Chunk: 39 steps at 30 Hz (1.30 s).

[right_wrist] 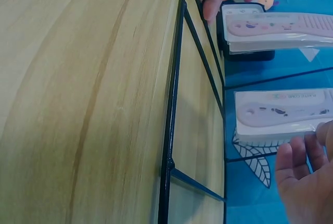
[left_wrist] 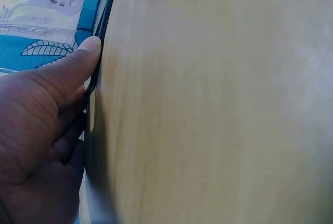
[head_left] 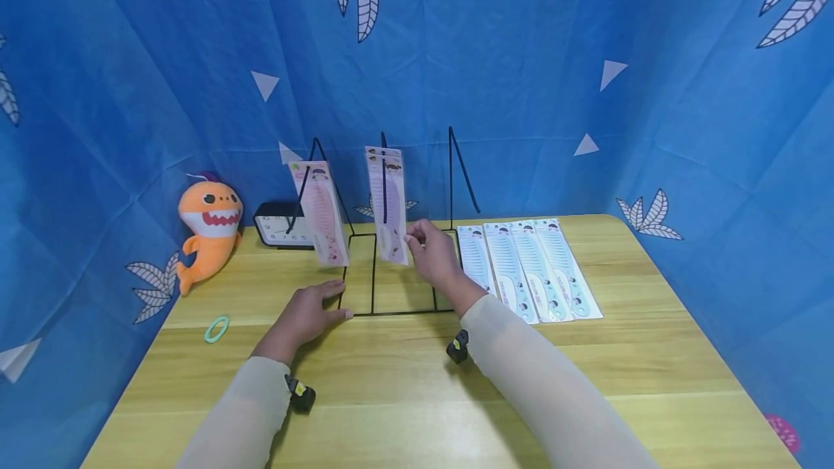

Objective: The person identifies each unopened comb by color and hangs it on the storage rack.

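A black wire rack [head_left: 373, 288] stands on the wooden table [head_left: 404, 396] with three upright hooks. One packaged pink comb [head_left: 321, 214] hangs on the left hook, and a second packaged pink comb [head_left: 388, 205] hangs on the middle hook. My right hand [head_left: 417, 242] pinches the lower edge of the middle pack; the right wrist view shows its fingers [right_wrist: 299, 156] just under that pack [right_wrist: 281, 110]. My left hand [head_left: 321, 304] lies flat on the table and presses the front left corner of the rack's base. Its thumb [left_wrist: 73, 67] runs along the base wire [left_wrist: 100, 36].
Several packaged blue combs [head_left: 529, 268] lie side by side to the right of the rack. An orange shark plush [head_left: 208, 230] and a small clock [head_left: 279, 224] stand at the back left. A green hair tie [head_left: 216, 328] lies near the left edge. Blue cloth surrounds the table.
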Each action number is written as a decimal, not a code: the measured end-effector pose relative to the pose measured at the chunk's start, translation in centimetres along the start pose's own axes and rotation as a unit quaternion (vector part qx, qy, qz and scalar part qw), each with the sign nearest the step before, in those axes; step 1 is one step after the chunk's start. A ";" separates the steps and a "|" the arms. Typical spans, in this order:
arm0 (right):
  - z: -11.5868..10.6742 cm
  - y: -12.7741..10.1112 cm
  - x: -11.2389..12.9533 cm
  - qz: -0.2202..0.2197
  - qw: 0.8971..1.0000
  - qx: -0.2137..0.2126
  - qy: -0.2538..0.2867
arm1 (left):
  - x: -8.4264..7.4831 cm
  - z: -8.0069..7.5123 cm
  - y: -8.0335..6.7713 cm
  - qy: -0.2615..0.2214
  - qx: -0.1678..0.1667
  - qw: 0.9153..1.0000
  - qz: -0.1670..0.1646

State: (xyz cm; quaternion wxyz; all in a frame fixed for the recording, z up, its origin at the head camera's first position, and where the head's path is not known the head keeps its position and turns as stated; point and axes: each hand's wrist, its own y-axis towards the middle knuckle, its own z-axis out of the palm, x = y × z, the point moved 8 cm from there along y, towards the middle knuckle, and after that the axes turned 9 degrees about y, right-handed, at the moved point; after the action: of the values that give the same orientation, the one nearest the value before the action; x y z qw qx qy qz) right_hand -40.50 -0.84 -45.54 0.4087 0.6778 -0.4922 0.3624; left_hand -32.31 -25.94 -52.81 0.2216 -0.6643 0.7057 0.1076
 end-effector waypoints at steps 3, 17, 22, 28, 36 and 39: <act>0.0 0.0 0.0 0.001 1.000 -0.002 0.004 | 0.0 -0.1 -0.1 -0.001 -0.002 1.000 0.001; -0.1 0.1 -0.1 -0.004 1.000 -0.015 0.015 | -0.1 -0.3 -0.1 0.003 -0.001 1.000 -0.001; -0.1 0.1 0.0 -0.004 1.000 -0.013 0.018 | 0.0 -0.2 -0.2 0.002 0.003 1.000 -0.005; -0.6 -0.4 -0.2 -0.014 1.000 -0.008 0.014 | 0.0 -0.1 -0.1 -0.001 0.004 1.000 -0.006; -4.2 -2.9 -1.9 -0.028 0.999 0.030 -0.024 | 0.0 0.1 0.0 -0.004 0.001 1.000 -0.003; -6.9 -3.9 -3.2 -0.019 0.999 0.024 -0.038 | 0.1 0.0 -0.1 -0.004 0.002 1.000 -0.005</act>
State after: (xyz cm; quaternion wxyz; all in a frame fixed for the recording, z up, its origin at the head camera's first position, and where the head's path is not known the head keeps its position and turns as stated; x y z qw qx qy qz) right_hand -38.20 7.34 -46.40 0.3804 0.7095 -0.4858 0.3404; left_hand -32.22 -26.06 -52.82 0.2269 -0.6669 0.7015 0.1076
